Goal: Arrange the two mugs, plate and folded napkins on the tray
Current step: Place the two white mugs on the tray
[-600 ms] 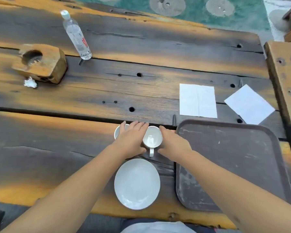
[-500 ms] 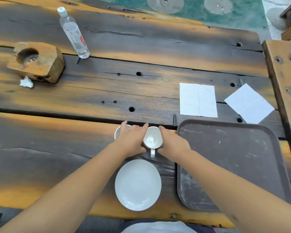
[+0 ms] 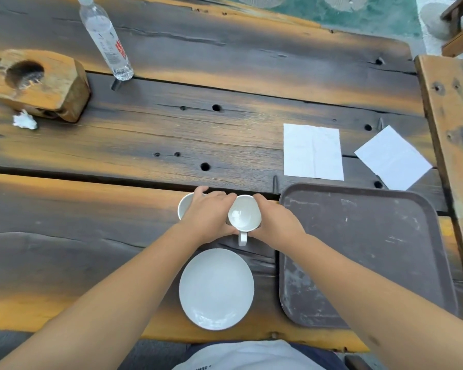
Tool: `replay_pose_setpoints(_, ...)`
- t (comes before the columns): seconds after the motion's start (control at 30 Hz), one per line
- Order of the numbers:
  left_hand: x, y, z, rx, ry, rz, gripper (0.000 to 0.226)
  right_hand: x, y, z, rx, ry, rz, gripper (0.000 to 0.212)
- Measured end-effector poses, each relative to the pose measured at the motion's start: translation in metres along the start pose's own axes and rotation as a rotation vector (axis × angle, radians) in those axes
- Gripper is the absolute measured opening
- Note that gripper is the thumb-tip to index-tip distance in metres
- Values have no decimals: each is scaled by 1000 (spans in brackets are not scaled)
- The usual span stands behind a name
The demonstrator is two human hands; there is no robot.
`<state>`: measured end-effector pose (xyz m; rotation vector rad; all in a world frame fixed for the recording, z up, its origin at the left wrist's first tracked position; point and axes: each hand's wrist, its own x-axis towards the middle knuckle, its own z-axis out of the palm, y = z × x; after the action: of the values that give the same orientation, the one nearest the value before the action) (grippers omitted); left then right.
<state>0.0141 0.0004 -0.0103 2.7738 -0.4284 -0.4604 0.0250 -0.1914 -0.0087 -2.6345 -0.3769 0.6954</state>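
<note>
Two white mugs stand on the wooden table just left of the tray. Both hands clasp the right mug (image 3: pixel 244 215), whose handle points toward me: my left hand (image 3: pixel 210 216) on its left side, my right hand (image 3: pixel 275 222) on its right. The left mug (image 3: pixel 184 206) is partly hidden under my left hand. A white plate (image 3: pixel 216 289) lies nearer to me, below the mugs. The brown tray (image 3: pixel 364 257) sits to the right with nothing on it. Two flat white napkins (image 3: pixel 312 152) (image 3: pixel 392 157) lie beyond the tray's far edge.
At the far left stands a wooden block with a hole (image 3: pixel 38 82), with a crumpled white scrap (image 3: pixel 24 121) in front of it. A clear water bottle (image 3: pixel 106 38) stands behind. A second wooden surface (image 3: pixel 455 129) borders the right side.
Both hands stay clasped around the right mug. Only the view has shifted slightly.
</note>
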Motion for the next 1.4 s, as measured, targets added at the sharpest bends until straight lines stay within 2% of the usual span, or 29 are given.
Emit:
replay_pose_setpoints(0.23, -6, 25, -13, -297, -13, 8, 51, -22, 19, -26, 120, 56, -88, 57)
replay_pose_setpoints(0.53, 1, 77, -7, -380, 2, -2, 65, -58, 68, -49, 271, 76, -113, 75)
replay_pose_setpoints(0.77, 16, 133, 4, -432, 5, -52, 70, -81, 121, -65, 309, 86, -132, 68)
replay_pose_setpoints(0.87, 24, 162, 11, -451, 24, -42, 71, -90, 148, -71, 337, 80, -123, 65)
replay_pose_setpoints(1.0, 42, 199, 22, -461, 35, -39, 74, -101, 189, -77, 362, 74, -78, 83)
replay_pose_setpoints(1.23, 84, 271, 44, -522, -29, -31, 73, -125, 265, -97, 421, 91, -14, 80)
replay_pose_setpoints(1.4, 112, 316, 65, -568, -42, -42, 70, -135, 315, -107, 455, 86, 74, 92)
